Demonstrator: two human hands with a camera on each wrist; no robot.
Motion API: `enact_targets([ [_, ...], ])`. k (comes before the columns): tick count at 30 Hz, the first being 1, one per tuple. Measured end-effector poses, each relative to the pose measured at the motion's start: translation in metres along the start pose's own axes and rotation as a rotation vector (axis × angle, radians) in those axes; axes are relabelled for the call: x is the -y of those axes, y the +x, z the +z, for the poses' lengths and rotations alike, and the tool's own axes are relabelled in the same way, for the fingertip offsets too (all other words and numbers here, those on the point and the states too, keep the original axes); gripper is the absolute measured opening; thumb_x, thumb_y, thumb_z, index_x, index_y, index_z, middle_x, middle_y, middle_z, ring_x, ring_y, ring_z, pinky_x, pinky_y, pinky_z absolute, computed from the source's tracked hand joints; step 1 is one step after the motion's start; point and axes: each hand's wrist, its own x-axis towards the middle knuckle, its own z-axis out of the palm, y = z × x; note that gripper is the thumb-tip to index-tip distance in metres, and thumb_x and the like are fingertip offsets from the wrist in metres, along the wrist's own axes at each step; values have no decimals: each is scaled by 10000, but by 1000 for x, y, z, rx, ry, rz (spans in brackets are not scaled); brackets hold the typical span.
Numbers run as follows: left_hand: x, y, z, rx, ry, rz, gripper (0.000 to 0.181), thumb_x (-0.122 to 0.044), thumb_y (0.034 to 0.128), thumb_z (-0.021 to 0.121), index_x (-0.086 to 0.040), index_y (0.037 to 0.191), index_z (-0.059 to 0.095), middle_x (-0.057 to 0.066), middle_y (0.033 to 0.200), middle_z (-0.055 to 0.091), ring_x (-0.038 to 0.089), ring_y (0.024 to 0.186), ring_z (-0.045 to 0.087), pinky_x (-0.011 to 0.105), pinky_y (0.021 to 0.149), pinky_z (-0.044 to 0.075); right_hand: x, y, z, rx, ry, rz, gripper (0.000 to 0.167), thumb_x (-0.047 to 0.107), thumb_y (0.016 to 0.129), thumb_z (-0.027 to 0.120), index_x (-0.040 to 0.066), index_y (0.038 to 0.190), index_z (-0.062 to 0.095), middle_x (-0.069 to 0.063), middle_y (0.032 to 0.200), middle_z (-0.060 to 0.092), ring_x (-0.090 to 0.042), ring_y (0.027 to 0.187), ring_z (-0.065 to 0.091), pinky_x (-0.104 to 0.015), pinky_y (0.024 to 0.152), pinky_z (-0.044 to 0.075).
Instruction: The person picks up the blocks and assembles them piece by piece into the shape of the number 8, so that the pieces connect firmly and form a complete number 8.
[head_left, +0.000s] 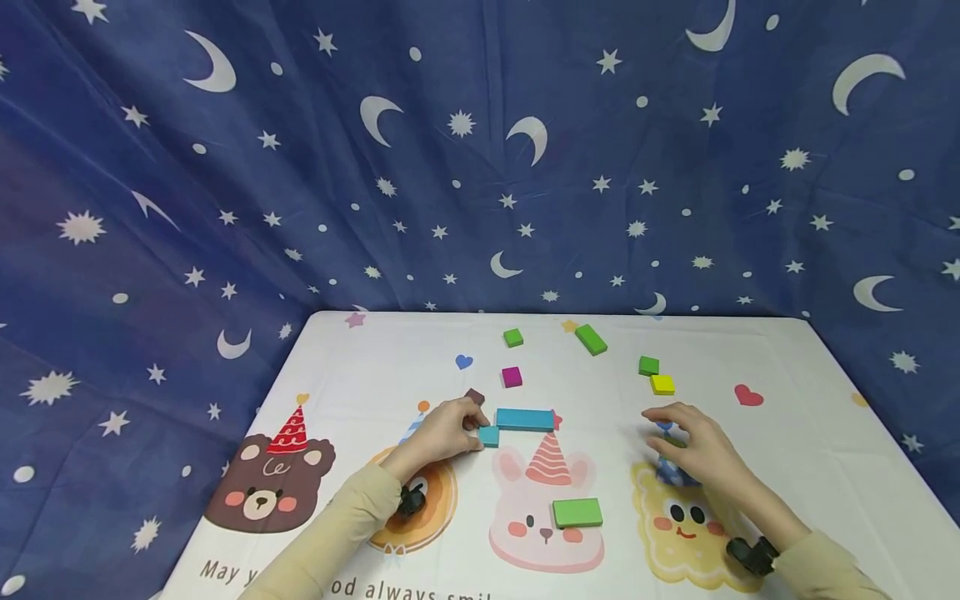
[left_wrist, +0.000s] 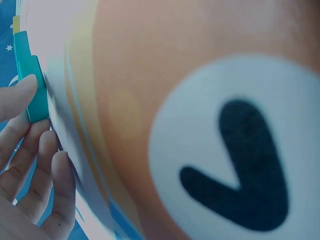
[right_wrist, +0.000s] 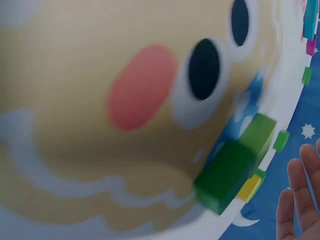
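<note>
My left hand (head_left: 447,429) pinches a small blue block (head_left: 489,437) between thumb and fingers. That block stands at the near left end of a long blue block (head_left: 525,420). In the left wrist view, the thumb lies on the small block's face. My right hand (head_left: 693,442) is apart to the right, its fingers spread and holding nothing. A green block (right_wrist: 232,167) lies near it in the right wrist view; in the head view the hand mostly covers this block. Just beyond my left fingers is a brown block (head_left: 474,397), partly hidden.
Farther back lie a magenta block (head_left: 512,377), a small green block (head_left: 513,337), a longer green block (head_left: 591,340), another small green block (head_left: 648,366) and a yellow block (head_left: 663,385). A green block (head_left: 577,512) lies nearer on the printed tablecloth (head_left: 817,433). A blue curtain stands behind.
</note>
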Motion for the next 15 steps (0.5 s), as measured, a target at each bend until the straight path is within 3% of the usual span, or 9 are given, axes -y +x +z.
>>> enact_targets([
  [15,2,0,2,1,-25,-13,243,-50,687,815,-80,908,717,32,858,640,148,789,569,233,714,451,-28,-20,-3,53,-63,152,431,184,804,761,60,1196,632,-141,1133,640,-360,1091,572,-589,937,457],
])
